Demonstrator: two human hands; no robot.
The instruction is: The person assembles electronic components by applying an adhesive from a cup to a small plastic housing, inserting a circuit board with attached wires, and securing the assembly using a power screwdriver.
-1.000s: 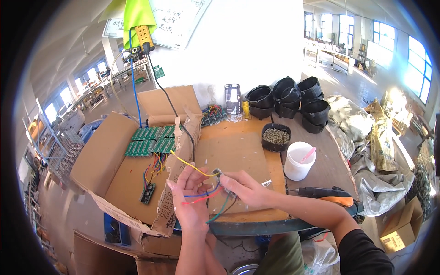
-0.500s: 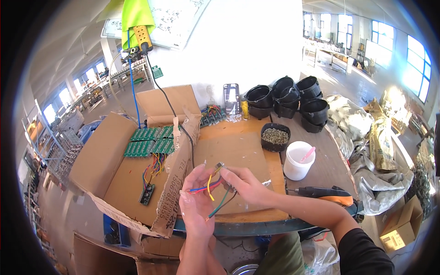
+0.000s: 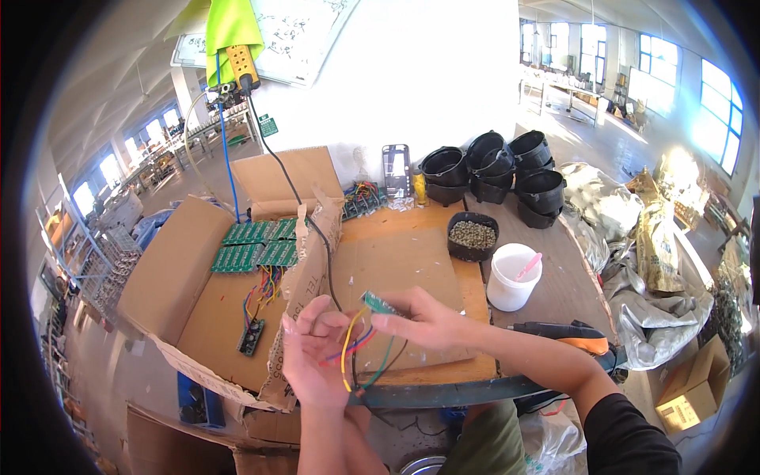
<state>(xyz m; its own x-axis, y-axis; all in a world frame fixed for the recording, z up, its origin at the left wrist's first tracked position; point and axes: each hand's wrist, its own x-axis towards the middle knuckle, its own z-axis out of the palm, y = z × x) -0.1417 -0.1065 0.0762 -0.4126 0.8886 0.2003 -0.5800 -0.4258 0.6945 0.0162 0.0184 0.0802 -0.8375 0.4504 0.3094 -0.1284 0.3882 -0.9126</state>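
Observation:
Over the front of the workbench, my right hand (image 3: 427, 319) pinches a small green circuit board (image 3: 378, 302) between thumb and fingers. Yellow, blue, red, green and dark wires (image 3: 345, 366) hang from the board in loose loops. Just left of it is my left hand (image 3: 311, 358), palm turned up, fingers loosely bent and apart; some wires pass in front of its palm, and no grip on them shows. To the left, an open cardboard box (image 3: 198, 317) holds green board panels (image 3: 237, 258) and one wired board (image 3: 251, 337).
A flat cardboard sheet (image 3: 404, 265) covers the bench middle. On the right are a dark tub of small metal parts (image 3: 473, 235), a white bucket (image 3: 513, 279), black pots (image 3: 542, 190) and a black-and-orange power tool (image 3: 566, 336). A black cable (image 3: 297, 194) hangs over the box.
The board has turned in my right hand, showing its green face. My left hand has shifted left, away from it, with its fingers bent back; the wires have swung lower.

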